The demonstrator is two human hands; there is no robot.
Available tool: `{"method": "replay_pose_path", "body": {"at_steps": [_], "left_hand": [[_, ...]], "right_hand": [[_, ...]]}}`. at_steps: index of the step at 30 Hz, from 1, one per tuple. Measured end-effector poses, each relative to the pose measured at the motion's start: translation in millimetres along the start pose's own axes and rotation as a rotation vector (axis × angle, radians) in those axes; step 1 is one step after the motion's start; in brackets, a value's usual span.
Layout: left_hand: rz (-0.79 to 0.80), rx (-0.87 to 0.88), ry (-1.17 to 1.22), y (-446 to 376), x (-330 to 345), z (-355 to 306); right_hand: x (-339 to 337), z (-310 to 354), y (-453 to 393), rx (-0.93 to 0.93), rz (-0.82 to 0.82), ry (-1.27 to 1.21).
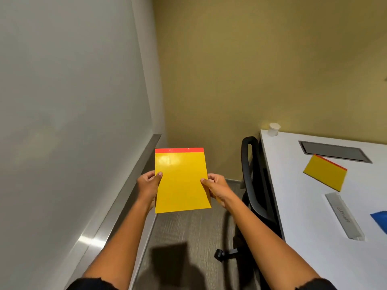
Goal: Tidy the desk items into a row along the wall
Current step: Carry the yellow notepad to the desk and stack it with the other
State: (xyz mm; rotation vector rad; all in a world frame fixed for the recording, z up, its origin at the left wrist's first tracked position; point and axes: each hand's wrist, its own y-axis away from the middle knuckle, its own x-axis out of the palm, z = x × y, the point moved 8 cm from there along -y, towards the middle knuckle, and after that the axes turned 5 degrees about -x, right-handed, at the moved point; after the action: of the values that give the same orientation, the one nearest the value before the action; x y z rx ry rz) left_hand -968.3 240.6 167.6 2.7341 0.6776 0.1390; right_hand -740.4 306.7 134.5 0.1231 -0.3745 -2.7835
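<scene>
The yellow pad (181,181) is held in the air over the floor, well apart from the desk (314,216), so the step in hand is judged to be carrying it back and setting it against the wall behind the desk. To do that well, turn right toward the desk, keep the pad level, lay it flat near the far edge beside the cup (274,129), and square its red strip to the wall, leaving room for the second pad (324,172), the grey bar (344,216) and a blue thing (380,221) cut off at the picture's edge, perhaps a folder. Both arms reach forward, almost straight. The left hand (149,185) pinches the pad's left edge, thumb on top, fingers curled beneath; the right hand (215,190) pinches the right edge the same way. A chair (250,174) stands between the person and the desk, so step round it.
</scene>
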Motion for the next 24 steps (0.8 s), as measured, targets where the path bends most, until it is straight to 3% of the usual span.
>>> {"method": "replay_pose_path", "body": {"at_steps": [7, 14, 24], "left_hand": [[0.127, 0.089, -0.086, -127.5, 42.1, -76.8], [0.298, 0.150, -0.099, -202.9, 138.0, -128.1], [0.679, 0.137, -0.208, -300.6, 351.7, -178.5]], "right_hand": [[-25.8, 70.7, -78.6, -0.090, -0.213, -0.013], [-94.9, 115.1, -142.6, -0.140, -0.392, -0.034], [-261.1, 145.3, -231.0, -0.130, -0.672, -0.163]]}}
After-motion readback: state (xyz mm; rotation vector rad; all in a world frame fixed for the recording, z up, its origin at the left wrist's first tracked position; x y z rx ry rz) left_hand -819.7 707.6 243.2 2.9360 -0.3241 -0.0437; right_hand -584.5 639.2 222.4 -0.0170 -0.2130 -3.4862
